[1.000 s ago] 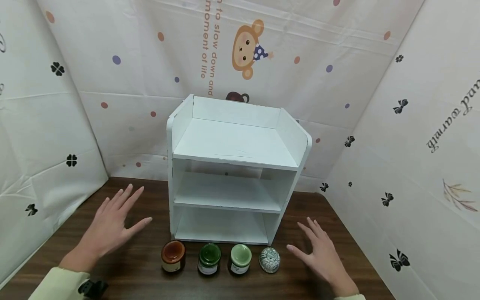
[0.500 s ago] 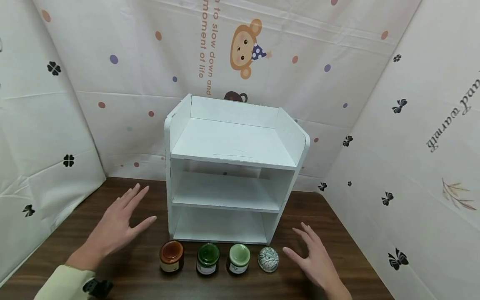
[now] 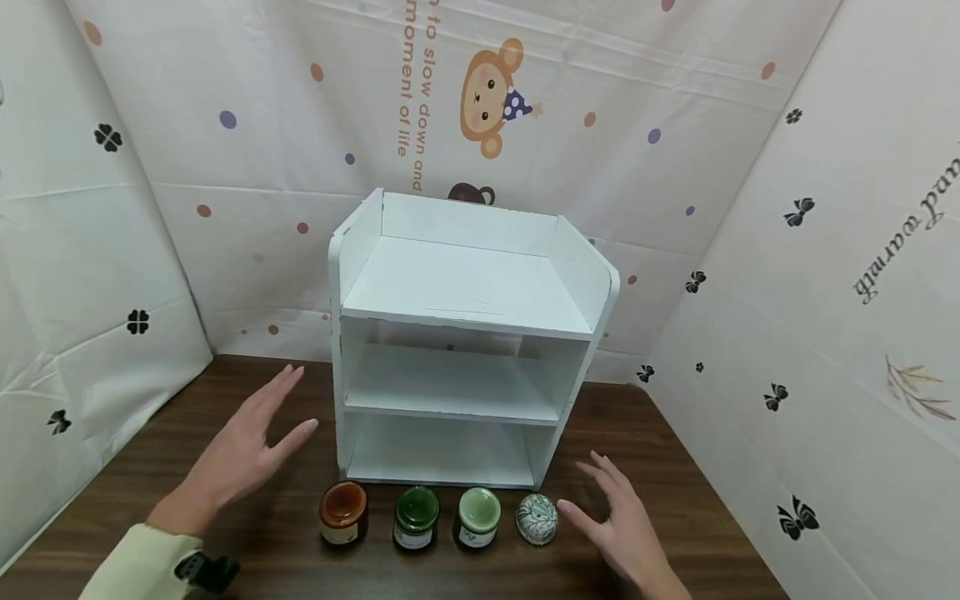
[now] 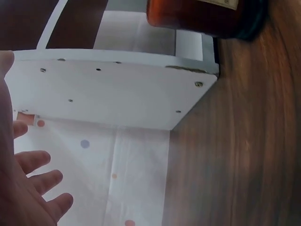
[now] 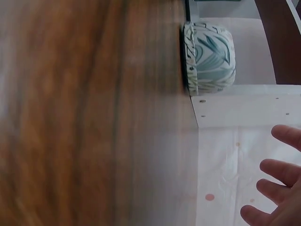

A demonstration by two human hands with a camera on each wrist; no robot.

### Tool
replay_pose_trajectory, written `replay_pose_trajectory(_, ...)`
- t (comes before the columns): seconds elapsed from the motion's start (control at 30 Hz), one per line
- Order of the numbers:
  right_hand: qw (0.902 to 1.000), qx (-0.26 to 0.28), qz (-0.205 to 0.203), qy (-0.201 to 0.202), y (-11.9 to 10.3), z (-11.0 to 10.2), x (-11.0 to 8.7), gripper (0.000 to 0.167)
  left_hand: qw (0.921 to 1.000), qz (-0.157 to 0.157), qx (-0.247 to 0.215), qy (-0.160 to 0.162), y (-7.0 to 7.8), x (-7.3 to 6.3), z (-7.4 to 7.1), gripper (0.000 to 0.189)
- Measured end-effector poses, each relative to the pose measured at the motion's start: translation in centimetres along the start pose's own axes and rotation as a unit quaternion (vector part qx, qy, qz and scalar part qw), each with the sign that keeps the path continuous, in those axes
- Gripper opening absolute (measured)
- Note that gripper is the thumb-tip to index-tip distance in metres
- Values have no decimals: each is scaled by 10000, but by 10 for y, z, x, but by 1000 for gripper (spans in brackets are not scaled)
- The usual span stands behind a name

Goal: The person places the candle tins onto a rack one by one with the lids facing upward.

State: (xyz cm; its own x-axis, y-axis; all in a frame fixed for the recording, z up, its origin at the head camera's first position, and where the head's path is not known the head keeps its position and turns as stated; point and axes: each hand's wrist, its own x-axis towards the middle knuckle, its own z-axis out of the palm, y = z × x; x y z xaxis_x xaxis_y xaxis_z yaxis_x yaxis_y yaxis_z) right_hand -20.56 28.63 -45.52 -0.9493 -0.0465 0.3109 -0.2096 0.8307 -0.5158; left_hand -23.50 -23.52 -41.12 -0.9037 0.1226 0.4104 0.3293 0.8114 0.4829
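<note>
My left hand [image 3: 236, 458] hovers over the table left of the white shelf, fingers extended and holding nothing. Nearest to it is an amber jar [image 3: 343, 512] with a pale label, also in the left wrist view at the top. To its right stand a dark green jar [image 3: 416, 517] and a light green jar [image 3: 477, 517], both labelled. At the row's right end sits a small round tin [image 3: 537, 519] with a leaf pattern, seen side-on in the right wrist view. My right hand [image 3: 622, 529] is just right of this tin, fingers spread and nothing in them.
A white shelf [image 3: 457, 325] with three levels stands behind the row of jars, on a dark wooden table [image 3: 255, 550]. Printed white cloth [image 3: 270, 125] hangs behind it and along both sides. A dark watch-like band [image 3: 206, 572] is around my left wrist.
Both hands have drifted inward, the left toward the amber jar and shelf, the right toward the patterned tin. The jars, tin and shelf stay in place; the head view shifted slightly.
</note>
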Motion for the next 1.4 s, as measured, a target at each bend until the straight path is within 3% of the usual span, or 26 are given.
replay_pose_trajectory(0.27,9993,223,271,-117,-11,3,-1,69,9994,-1,-300,142,9,4,3,79)
replay_pose_trajectory(0.5,9957,729,532,-224,-18,7,-2,77,9973,-40,-687,243,17,7,5,76)
replay_pose_trajectory(0.73,9907,1185,638,-178,-21,13,-5,75,9935,-195,-1088,277,24,10,6,72)
replay_pose_trajectory(1.03,9840,1543,871,-177,-28,20,-6,75,9860,-9,-1580,528,32,16,10,63)
replay_pose_trajectory(1.4,9610,2428,1322,-93,-36,28,-11,60,9757,-87,-2130,502,39,30,9,61)
